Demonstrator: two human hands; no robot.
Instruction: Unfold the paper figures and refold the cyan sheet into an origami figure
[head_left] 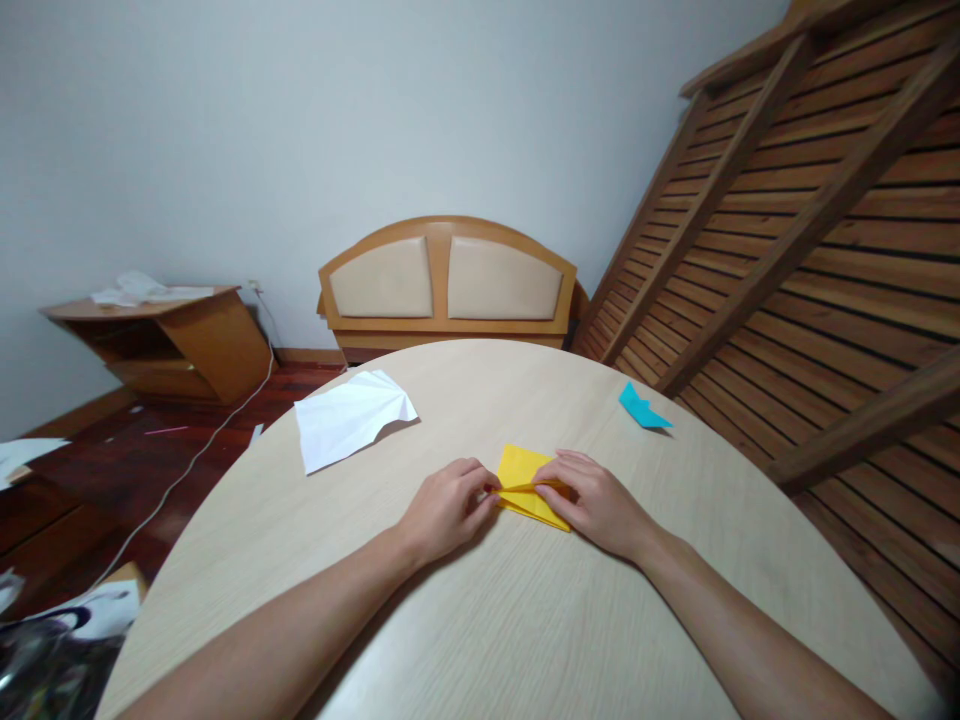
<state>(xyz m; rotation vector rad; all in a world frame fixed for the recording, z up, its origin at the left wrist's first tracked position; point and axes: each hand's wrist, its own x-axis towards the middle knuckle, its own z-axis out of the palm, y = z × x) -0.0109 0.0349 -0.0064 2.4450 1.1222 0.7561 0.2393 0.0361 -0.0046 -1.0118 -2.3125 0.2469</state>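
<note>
A folded sheet of yellow paper (521, 462) lies on the pale round table (480, 640), with a raised fold across its middle. My left hand (454, 505) pinches the paper's left corner between thumb and fingers. On the other side my right hand (600, 500) grips the raised fold, thumb in front and fingers behind, hiding the paper's right part. Both forearms reach in from the near edge.
A creased white sheet (352, 418) lies at the table's back left. A small blue folded paper boat (643, 408) sits at the back right. Beyond stand a headboard (450, 275), a wooden cabinet (195, 345) and a slatted wooden frame (787, 230).
</note>
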